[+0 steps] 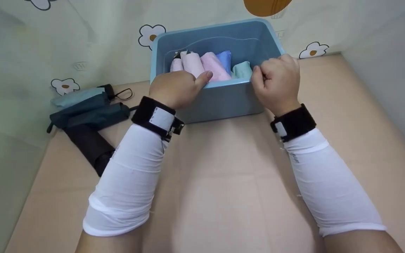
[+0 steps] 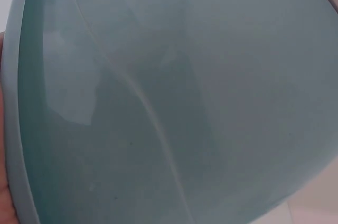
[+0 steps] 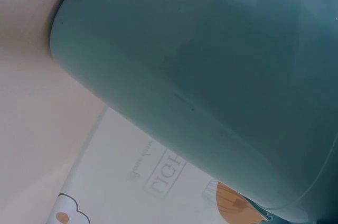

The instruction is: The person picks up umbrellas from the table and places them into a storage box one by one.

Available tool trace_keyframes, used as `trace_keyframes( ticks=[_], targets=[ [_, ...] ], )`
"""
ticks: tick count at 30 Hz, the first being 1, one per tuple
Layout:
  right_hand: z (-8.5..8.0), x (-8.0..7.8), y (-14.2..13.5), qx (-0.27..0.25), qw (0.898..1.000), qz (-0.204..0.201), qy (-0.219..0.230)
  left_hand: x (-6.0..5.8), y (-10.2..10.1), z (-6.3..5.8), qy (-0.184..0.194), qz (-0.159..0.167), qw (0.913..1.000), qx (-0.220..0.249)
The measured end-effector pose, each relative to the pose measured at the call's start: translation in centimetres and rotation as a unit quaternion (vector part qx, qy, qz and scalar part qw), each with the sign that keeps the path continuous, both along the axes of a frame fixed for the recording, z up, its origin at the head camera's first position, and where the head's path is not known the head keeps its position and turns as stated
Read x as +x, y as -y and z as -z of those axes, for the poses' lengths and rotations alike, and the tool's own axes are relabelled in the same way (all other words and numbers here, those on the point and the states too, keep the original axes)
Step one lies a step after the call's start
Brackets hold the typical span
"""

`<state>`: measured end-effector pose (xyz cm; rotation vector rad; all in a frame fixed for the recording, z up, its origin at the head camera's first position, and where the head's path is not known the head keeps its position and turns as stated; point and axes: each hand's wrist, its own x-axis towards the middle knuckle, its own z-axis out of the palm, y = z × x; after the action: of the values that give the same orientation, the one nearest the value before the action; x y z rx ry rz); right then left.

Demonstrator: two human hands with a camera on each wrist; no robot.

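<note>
A blue-grey plastic bin point(image 1: 220, 103) stands near the back wall, tilted slightly in the head view. My left hand point(image 1: 172, 88) grips its front rim toward the left, thumb lying along the edge. At the front right corner, my right hand point(image 1: 278, 82) holds the rim with curled fingers. Inside lie soft rolled bundles: pale pink ones point(image 1: 192, 64), a brighter pink one point(image 1: 216, 66), a blue one point(image 1: 224, 60) and a mint green one point(image 1: 243, 69). Bin wall point(image 2: 158, 102) fills most of the left wrist view, and its outer side point(image 3: 158, 76) dominates the right wrist view.
Left of the bin lie several folded umbrellas: a light blue one point(image 1: 79, 96), dark teal ones point(image 1: 97, 116) and a black one point(image 1: 89, 146), partly behind my left forearm. A flower-patterned curtain point(image 1: 111, 31) hangs behind the beige tabletop point(image 1: 220, 196).
</note>
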<state>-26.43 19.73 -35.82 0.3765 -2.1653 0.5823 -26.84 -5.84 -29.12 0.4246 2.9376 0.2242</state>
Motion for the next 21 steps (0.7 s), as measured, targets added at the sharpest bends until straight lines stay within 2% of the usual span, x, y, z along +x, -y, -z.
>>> trace_keyframes(
  ticks=[6, 14, 21],
  targets=[
    [0.0, 0.0, -0.1, -0.002, 1.0, -0.001, 0.0, 0.0, -0.1, 0.1, -0.003, -0.007, 0.9998, 0.019],
    [0.0, -0.1, -0.1, 0.004, 1.0, 0.0, 0.001, 0.3, -0.1, 0.9, -0.057, -0.013, 0.9972, 0.047],
    [0.1, -0.1, 0.1, -0.025, 1.0, -0.006, -0.013, 0.5, 0.0, 1.2, -0.076, -0.01, 0.9962, 0.039]
  ],
)
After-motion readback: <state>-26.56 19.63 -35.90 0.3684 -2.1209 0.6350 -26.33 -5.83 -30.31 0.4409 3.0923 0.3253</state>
